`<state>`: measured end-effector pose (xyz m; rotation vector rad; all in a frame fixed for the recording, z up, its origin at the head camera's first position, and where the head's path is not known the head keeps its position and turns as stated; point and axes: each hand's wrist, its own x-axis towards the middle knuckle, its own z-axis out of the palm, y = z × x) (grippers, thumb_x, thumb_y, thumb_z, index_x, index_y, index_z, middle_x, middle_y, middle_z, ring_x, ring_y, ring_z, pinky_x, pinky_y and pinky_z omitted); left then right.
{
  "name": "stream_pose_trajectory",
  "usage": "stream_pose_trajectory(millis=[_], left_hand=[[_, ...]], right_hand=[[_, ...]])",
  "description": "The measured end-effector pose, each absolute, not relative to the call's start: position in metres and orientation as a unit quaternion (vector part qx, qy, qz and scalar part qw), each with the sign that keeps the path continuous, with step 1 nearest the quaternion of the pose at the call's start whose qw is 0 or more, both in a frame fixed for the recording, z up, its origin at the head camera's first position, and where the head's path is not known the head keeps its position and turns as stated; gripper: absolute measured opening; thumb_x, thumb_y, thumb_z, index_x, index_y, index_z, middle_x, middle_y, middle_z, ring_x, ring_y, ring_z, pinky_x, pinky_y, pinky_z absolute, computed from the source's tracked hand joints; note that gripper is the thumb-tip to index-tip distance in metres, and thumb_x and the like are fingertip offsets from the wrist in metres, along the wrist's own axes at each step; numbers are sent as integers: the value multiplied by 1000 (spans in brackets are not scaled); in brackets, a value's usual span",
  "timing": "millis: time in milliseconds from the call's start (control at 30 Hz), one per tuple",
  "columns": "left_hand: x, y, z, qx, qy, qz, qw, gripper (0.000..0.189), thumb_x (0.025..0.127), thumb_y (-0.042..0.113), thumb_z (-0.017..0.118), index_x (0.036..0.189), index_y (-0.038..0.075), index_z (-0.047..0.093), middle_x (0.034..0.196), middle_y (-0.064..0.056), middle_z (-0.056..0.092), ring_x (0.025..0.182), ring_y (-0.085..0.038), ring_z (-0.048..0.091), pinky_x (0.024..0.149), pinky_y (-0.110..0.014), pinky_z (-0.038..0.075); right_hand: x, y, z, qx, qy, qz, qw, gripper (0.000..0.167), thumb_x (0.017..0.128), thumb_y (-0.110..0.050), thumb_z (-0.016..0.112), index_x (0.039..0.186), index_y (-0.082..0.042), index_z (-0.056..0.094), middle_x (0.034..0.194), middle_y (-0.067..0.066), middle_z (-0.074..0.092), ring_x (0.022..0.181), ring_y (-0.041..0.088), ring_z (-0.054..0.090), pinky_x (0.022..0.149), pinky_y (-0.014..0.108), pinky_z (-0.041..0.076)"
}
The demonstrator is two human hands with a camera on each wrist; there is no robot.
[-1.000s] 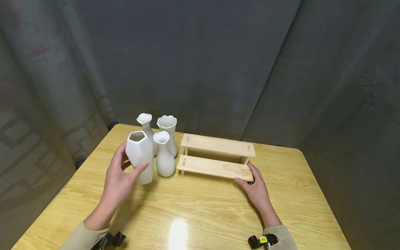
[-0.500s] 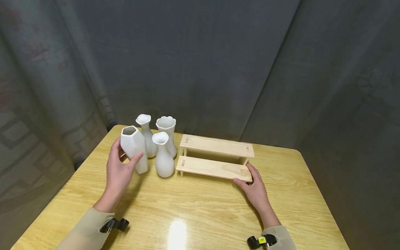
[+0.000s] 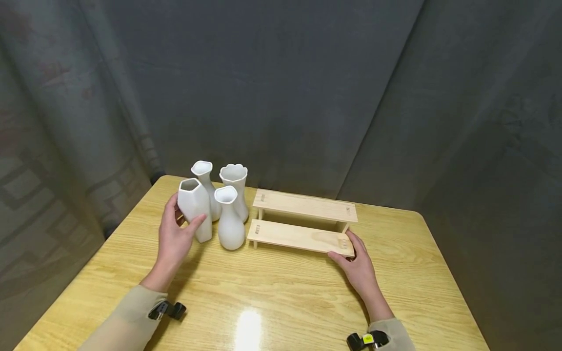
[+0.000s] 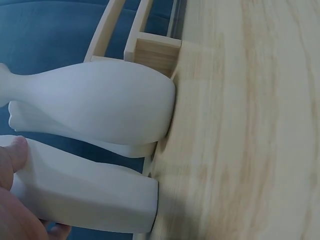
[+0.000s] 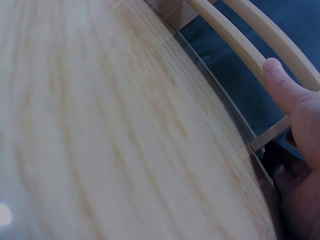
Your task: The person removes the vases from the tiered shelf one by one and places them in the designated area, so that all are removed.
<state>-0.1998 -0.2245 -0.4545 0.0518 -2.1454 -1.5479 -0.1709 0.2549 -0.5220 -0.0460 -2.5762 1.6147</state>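
Observation:
My left hand [image 3: 175,236] grips a white faceted vase [image 3: 195,207] with a five-sided mouth, thumb on its near side and fingers round its far left side. In the left wrist view the base of this faceted vase [image 4: 90,195] is at the tabletop; whether it bears full weight I cannot tell. Just right of it stands a round-bellied white vase [image 3: 231,226]. My right hand [image 3: 361,268] holds the right end of a two-tier wooden stand [image 3: 303,236], its thumb on the front edge of the lower board, as the right wrist view also shows.
Behind the gripped vase stand a slim-necked white vase [image 3: 205,180] and a scalloped-rim white vase [image 3: 237,190]. All are on a light wood table [image 3: 281,297]. A grey curtain [image 3: 281,97] hangs beyond its back edge.
My left hand has moved the faceted vase back towards the other vases, first leftward, then slightly right, and it stands more upright than half a second ago. My right hand stays on the stand.

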Motion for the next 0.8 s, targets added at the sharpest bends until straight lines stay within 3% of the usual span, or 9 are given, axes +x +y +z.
stream_pose_trajectory(millis=[800], left_hand=[[-201, -223, -455, 1, -788, -568, 237, 90, 97, 3, 85, 170, 11, 33, 160, -17, 50, 140, -37, 54, 118, -60, 45]], right_hand=[[-171, 255, -521, -14, -853, 519, 57, 97, 96, -40, 89, 174, -21, 34, 177, 10, 30, 149, 34, 49, 97, 7, 40]])
